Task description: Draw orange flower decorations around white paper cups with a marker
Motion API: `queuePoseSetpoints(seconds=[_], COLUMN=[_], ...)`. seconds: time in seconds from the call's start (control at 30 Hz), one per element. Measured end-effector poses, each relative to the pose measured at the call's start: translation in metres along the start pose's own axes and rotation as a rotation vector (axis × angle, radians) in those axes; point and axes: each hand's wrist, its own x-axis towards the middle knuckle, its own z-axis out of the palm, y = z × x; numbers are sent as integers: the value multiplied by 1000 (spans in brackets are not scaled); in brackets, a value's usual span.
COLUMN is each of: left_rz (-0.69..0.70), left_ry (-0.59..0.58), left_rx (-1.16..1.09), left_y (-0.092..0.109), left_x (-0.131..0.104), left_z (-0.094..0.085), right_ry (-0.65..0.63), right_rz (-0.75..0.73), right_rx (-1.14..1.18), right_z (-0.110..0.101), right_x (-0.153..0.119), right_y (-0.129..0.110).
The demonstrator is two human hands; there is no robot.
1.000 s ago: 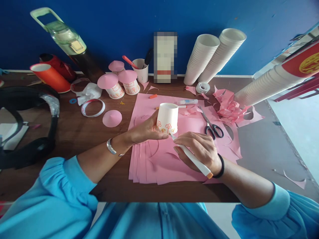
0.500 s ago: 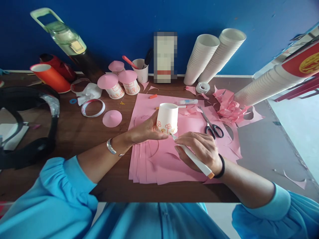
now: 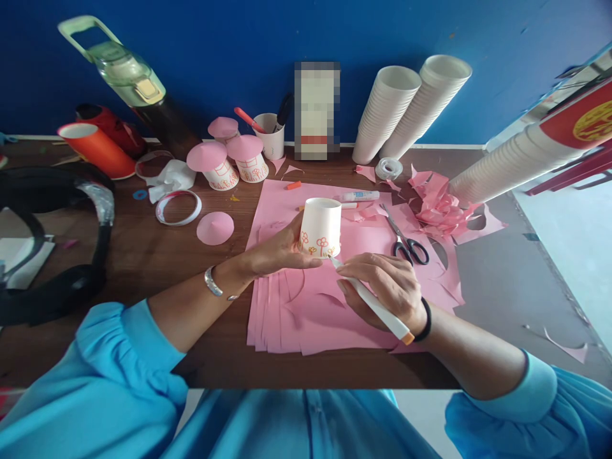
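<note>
My left hand (image 3: 287,247) grips a white paper cup (image 3: 321,220), held upside down above the pink paper sheets (image 3: 325,312). Red and orange flowers are drawn along the cup's lower edge. In my right hand (image 3: 387,280) is a white marker pen (image 3: 377,309) with an orange end, its tip at the cup's lower rim beside the flowers. Black-handled scissors (image 3: 406,245) lie on the paper to the right of the cup. A pink paper cone (image 3: 215,228) rests on the table to the left.
Decorated cups with pink cone tops (image 3: 220,172) stand at the back left. Tall stacks of white cups (image 3: 389,115) lean near the blue wall. Crumpled pink scraps (image 3: 444,207) lie right, near a tape roll (image 3: 389,168). A dark bottle (image 3: 165,118) and headphones (image 3: 102,248) are left.
The marker tip has shifted very slightly right along the cup's lower rim, with my right hand. The cup has moved barely at all in my left hand.
</note>
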Motion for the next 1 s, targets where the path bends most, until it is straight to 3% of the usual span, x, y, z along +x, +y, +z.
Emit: queuePoseSetpoints(seconds=[0.4,1.0], left_rz=[8,-86], left_ry=[6,52], left_rx=[10,3], left_y=[-1,1], left_x=[0,4], left_z=[-1,3], right_ry=[-7,-2], right_rz=[21,-28], right_rx=[10,20], right_z=[-1,-3], right_x=[0,4], right_y=[0,-2])
